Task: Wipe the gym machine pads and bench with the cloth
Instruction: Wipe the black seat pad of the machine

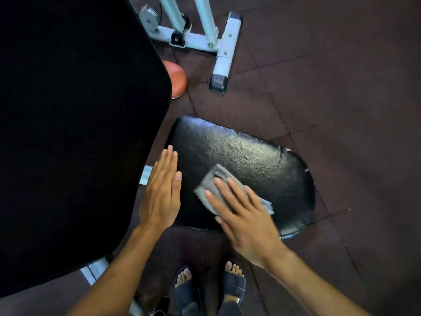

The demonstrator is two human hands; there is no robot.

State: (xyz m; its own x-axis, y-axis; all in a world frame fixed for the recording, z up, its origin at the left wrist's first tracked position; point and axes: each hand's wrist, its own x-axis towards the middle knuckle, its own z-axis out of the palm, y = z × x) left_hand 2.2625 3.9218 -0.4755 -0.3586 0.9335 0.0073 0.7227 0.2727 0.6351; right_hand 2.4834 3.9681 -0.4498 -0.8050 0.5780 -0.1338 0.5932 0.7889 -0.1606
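Observation:
A black leather seat pad (246, 153) with a cracked, worn edge lies below me in the middle of the view. A folded grey cloth (211, 183) lies flat on it. My right hand (243, 215) presses the cloth down with straight, spread fingers. My left hand (161, 192) is flat with straight fingers at the pad's left edge, beside the large black back pad (75, 124) that fills the left of the view.
A pale blue-white machine frame (223, 51) with a pulley stands on the floor at the top. A round orange-red pad (176, 78) shows behind the back pad. Dark rubber floor tiles (341, 110) lie all around. My sandalled feet (209, 283) stand near the bottom edge.

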